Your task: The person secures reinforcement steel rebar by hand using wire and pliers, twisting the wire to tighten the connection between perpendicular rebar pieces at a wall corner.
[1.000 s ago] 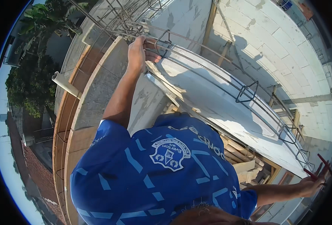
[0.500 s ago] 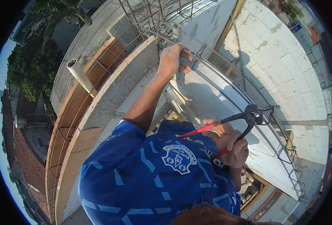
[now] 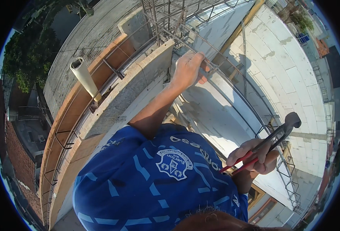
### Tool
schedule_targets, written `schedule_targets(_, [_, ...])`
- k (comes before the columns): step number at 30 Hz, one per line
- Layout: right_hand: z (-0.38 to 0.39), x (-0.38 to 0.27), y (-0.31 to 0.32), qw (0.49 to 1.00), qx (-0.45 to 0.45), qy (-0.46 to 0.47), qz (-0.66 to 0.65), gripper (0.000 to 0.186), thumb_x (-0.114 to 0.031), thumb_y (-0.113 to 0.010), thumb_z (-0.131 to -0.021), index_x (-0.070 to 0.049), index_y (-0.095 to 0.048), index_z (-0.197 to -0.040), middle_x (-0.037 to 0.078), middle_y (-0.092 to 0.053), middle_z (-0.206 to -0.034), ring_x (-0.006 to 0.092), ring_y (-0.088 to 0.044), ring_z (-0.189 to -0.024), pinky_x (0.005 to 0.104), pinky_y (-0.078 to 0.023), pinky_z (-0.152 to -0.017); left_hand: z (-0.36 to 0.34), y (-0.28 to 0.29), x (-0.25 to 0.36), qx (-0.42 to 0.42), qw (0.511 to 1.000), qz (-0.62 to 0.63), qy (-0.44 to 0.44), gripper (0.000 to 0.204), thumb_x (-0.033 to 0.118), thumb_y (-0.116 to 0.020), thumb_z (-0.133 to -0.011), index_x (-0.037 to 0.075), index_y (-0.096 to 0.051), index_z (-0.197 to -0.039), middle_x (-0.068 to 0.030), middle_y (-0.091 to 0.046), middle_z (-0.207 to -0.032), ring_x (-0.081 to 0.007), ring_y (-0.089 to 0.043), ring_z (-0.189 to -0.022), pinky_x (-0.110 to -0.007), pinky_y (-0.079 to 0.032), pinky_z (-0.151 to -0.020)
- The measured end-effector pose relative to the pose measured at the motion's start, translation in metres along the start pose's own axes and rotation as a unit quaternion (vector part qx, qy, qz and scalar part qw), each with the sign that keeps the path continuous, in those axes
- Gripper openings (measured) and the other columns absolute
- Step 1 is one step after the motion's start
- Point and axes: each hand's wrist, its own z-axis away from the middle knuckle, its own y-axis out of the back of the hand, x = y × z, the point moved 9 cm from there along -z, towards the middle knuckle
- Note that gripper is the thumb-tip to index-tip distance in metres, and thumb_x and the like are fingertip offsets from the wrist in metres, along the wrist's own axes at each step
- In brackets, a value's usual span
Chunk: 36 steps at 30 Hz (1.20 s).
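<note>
My left hand (image 3: 186, 69) reaches to the upper middle, fingers curled round the bars of a long rebar cage (image 3: 239, 94), which runs diagonally above a pale block wall. My right hand (image 3: 254, 158), lower right in front of my blue shirt, is closed on the red handles of large end-cutting pliers (image 3: 292, 120), their dark head raised to the right over the cage. At the upper end of the cage, beyond my left hand, vertical bars (image 3: 154, 17) stand in a cluster.
Left of my arm are stained formwork boards (image 3: 100, 121), an orange plywood strip (image 3: 77, 94) and an upright cream pipe (image 3: 83, 77). A high block wall (image 3: 285, 81) rises at right. A tree (image 3: 31, 65) and tiled roofs (image 3: 20, 154) lie below at far left.
My right hand has swung from the far right edge toward my body with the pliers, then lifted them slightly rightward. My left hand has shifted right in view, still on the cage.
</note>
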Motion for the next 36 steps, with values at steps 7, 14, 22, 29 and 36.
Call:
schedule_targets(7, [-0.006,0.05,-0.002,0.973,0.108,-0.134,0.157,0.015,0.018,-0.055,-0.087,0.014,-0.059,-0.1,0.039,-0.058,-0.122,0.0504,-0.064,-0.108,0.0474,-0.062,-0.081,-0.007,-0.003,-0.003,-0.018,1.0,0.018,-0.009,0.048,0.036,-0.044,-0.099,-0.009,-0.062,-0.099,-0.0182,-0.066,-0.084,-0.0229,-0.065,-0.051,-0.03,-0.053,-0.044])
schedule_targets(14, [-0.001,0.035,0.033,0.94,0.339,0.028,0.033,0.026,0.022,-0.048,-0.082,0.008,-0.061,-0.098,0.031,-0.053,-0.128,0.0453,-0.06,-0.117,0.049,-0.064,-0.081,0.0,0.004,0.005,-0.002,1.0,0.011,-0.013,0.046,0.034,-0.045,-0.097,-0.009,-0.064,-0.096,-0.0157,-0.066,-0.081,-0.0212,-0.064,-0.049,-0.029,-0.052,-0.045])
schedule_targets(22, [-0.049,-0.016,0.031,0.878,0.296,-0.121,0.356,0.024,0.017,-0.045,-0.078,0.009,-0.064,-0.089,0.031,-0.062,-0.113,0.0403,-0.07,-0.1,0.0413,-0.063,-0.072,0.0,0.001,0.007,-0.025,1.0,0.0,-0.012,0.046,0.035,-0.047,-0.096,-0.008,-0.065,-0.096,-0.0134,-0.066,-0.08,-0.0206,-0.065,-0.052,-0.029,-0.051,-0.047])
schedule_targets(29, [-0.189,-0.071,0.095,0.318,0.037,-0.191,0.928,0.031,0.009,-0.049,-0.078,0.006,-0.062,-0.106,0.022,-0.065,-0.112,0.0379,-0.064,-0.092,0.0417,-0.052,-0.084,-0.005,0.0,-0.004,-0.018,0.999,0.036,0.005,0.047,0.037,-0.05,-0.097,-0.007,-0.065,-0.09,-0.0133,-0.067,-0.079,-0.0193,-0.065,-0.052,-0.028,-0.051,-0.045])
schedule_targets(36, [-0.226,-0.032,0.165,0.282,-0.011,-0.314,0.907,0.032,0.004,-0.049,-0.078,0.005,-0.062,-0.107,0.027,-0.066,-0.102,0.0425,-0.063,-0.098,0.0464,-0.05,-0.088,-0.004,0.004,-0.007,0.001,0.999,0.028,0.022,0.05,0.039,-0.051,-0.097,-0.009,-0.065,-0.087,-0.0141,-0.067,-0.077,-0.0177,-0.064,-0.052,-0.029,-0.051,-0.046])
